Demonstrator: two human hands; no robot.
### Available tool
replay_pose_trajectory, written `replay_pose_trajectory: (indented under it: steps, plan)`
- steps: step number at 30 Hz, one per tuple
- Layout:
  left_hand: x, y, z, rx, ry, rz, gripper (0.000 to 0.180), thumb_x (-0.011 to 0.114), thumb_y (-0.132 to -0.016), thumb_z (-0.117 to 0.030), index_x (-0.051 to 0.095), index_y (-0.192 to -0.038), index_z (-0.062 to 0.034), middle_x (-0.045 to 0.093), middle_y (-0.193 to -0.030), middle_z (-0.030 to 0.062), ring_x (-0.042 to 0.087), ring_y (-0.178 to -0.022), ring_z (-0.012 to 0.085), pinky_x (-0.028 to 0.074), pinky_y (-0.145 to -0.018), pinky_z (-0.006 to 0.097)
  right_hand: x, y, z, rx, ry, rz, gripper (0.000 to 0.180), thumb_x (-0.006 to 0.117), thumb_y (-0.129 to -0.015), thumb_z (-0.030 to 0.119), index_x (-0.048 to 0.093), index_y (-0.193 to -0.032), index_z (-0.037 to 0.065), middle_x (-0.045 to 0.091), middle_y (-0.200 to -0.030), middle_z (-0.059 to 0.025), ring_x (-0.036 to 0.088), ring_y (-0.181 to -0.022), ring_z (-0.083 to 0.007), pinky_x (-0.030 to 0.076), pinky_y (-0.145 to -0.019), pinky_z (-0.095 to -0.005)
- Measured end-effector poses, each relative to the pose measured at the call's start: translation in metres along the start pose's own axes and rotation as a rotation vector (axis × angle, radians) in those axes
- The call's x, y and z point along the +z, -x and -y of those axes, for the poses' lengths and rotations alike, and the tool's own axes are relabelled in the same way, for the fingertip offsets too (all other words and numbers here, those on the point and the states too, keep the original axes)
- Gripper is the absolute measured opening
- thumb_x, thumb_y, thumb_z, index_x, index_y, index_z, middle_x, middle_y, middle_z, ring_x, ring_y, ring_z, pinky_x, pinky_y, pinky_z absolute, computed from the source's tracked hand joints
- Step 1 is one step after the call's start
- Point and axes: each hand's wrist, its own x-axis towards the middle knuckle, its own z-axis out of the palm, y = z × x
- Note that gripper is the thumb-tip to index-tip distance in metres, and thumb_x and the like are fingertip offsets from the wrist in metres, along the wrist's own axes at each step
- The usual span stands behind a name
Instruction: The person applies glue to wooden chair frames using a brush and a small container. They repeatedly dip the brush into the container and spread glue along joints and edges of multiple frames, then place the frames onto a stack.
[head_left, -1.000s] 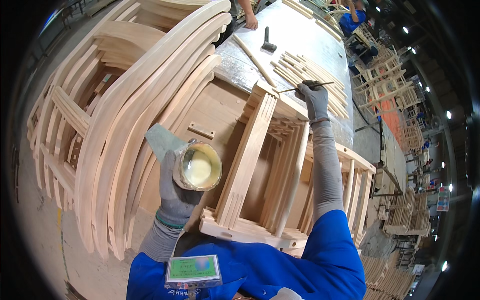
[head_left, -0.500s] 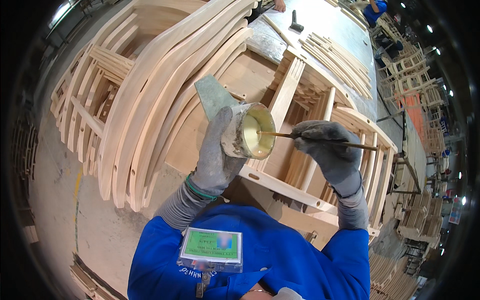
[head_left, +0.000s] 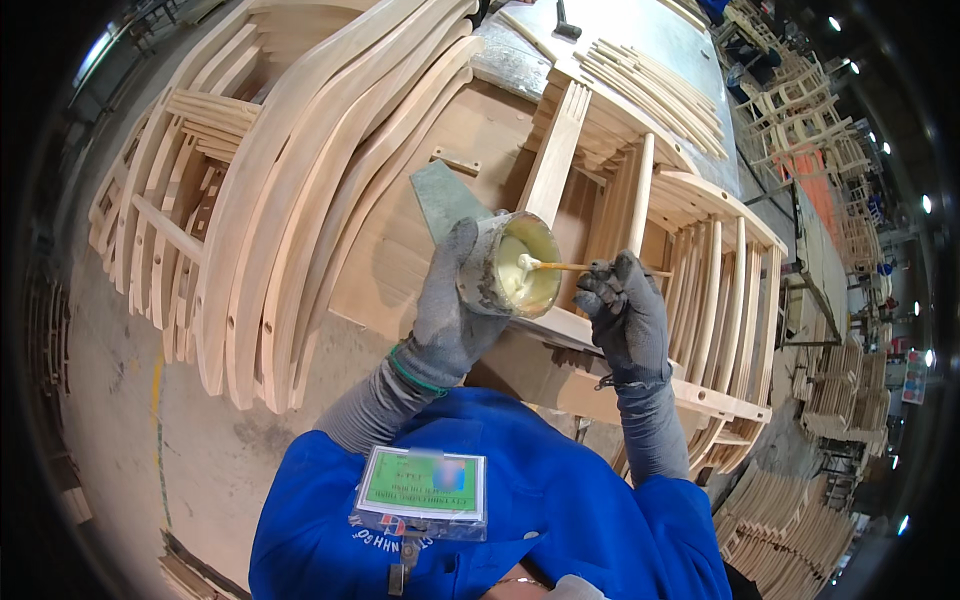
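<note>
My left hand (head_left: 451, 285), in a grey glove, is closed around a stained cup (head_left: 480, 272) tipped so its mouth faces right. Pale creamy glue-like liquid (head_left: 512, 262) coats its inside. A flat grey-green piece (head_left: 445, 198) sticks out beyond the cup; whether my left hand holds it too, I cannot tell. In my gloved right hand (head_left: 630, 315), a thin wooden stick (head_left: 565, 266) is pinched between the fingers. Its left end is inside the cup, with a white blob of the liquid on the tip.
Curved wooden frame pieces (head_left: 290, 200) stand stacked at left. Ahead lies a cardboard sheet (head_left: 385, 265); slatted wooden frames (head_left: 700, 300) stand to the right. On the metal-topped table are thin wooden rods (head_left: 655, 90) and a hammer (head_left: 567, 22). Stacked chair parts (head_left: 845, 390) are farther right.
The stick's tip now carries a thick white blob. My right hand has turned with its fingers upward and moved slightly down and left; the cup has shifted a little right in view.
</note>
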Motion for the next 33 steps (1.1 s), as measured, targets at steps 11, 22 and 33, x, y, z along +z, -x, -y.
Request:
replay_pose_trajectory:
  steps: [11,22,33]
  plan:
    - [-0.044,0.017,-0.044,0.060,0.023,-0.027,0.052,0.037,-0.094,-0.047,0.046,-0.126,-0.0063,0.052,-0.122,0.0125,0.052,-0.112,0.0274,0.045,-0.093,0.046,-0.015,0.044,-0.026,-0.257,0.226,-0.302,0.016,0.057,-0.087,0.003,0.052,-0.101,-0.002,0.060,-0.087,-0.0111,0.063,-0.078,-0.0182,0.057,-0.070,-0.0319]
    - [-0.051,0.031,-0.063,0.109,-0.052,-0.136,0.050,0.037,-0.095,-0.042,0.041,-0.128,-0.0047,0.052,-0.120,0.0129,0.054,-0.111,0.0244,0.052,-0.089,0.039,-0.027,0.039,-0.058,-0.461,0.571,-0.403,0.007,0.060,-0.086,0.003,0.057,-0.090,-0.001,0.064,-0.083,-0.0103,0.064,-0.077,-0.0172,0.055,-0.073,-0.0297]
    - [-0.060,0.036,-0.070,0.121,0.029,-0.130,0.050,0.038,-0.095,-0.042,0.042,-0.127,-0.0047,0.051,-0.120,0.0136,0.053,-0.112,0.0265,0.049,-0.091,0.043,0.025,0.023,-0.038,-0.398,1.228,-0.091,0.009,0.062,-0.085,0.005,0.057,-0.085,-0.002,0.065,-0.076,-0.0092,0.063,-0.072,-0.0129,0.051,-0.066,-0.0245]
